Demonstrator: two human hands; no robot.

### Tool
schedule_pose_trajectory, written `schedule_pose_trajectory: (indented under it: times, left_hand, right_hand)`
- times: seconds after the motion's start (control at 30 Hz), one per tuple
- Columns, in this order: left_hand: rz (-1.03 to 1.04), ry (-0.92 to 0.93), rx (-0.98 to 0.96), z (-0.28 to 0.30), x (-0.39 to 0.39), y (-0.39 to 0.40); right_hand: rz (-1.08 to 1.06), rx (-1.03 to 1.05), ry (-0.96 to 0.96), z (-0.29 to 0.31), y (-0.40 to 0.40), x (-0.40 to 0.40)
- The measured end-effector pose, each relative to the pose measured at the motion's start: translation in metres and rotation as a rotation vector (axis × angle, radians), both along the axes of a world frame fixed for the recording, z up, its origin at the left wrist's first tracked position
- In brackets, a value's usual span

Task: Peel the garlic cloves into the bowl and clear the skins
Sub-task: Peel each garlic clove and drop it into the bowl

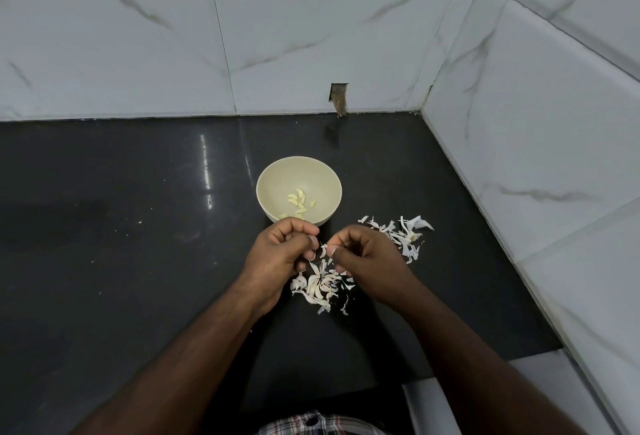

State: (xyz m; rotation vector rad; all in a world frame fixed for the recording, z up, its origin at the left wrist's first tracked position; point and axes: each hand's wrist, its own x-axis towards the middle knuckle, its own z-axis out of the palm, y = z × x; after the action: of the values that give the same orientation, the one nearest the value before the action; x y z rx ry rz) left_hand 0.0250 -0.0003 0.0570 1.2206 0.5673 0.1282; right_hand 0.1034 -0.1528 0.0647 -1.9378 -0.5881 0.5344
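A pale cream bowl stands on the black counter with several peeled garlic cloves in its bottom. Just in front of it my left hand curls around a garlic clove, mostly hidden by the fingers. My right hand pinches a strip of papery skin at that clove with thumb and fingertips. Beneath both hands lies a heap of unpeeled cloves and skins. A second scatter of skins and a stem piece lies to the right of the bowl.
The black counter meets white marble-look wall tiles at the back and along the right. A small cut-out in the back tile sits behind the bowl. The counter's front edge drops away at lower right.
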Motion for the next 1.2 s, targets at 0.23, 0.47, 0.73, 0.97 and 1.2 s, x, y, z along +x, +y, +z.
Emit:
schedule_pose_trajectory:
  times: [0.23,0.47,0.73,0.97,1.2]
  left_hand:
    - [0.114,-0.034,0.387,0.014,0.011,0.026]
    - [-0.037,0.097,0.743,0.011,0.032,0.050]
    - [-0.062,0.019,0.786,0.011,0.021,0.044]
    - [-0.261,0.100,0.779,0.003,0.002,0.029]
    - [-0.339,0.242,0.854,-0.026,-0.009,0.027]
  right_hand:
    - [-0.177,-0.131,-0.091,-0.005,-0.021,0.022]
    - [-0.206,-0.268,-0.173,-0.006,-0.024,0.023]
    - [-0.013,-0.335,-0.241,-0.015,-0.005,0.010]
    - [0.077,-0.490,-0.291,-0.027,0.018,0.004]
    - [0.134,-0.614,-0.361,-0.036,0.033,-0.002]
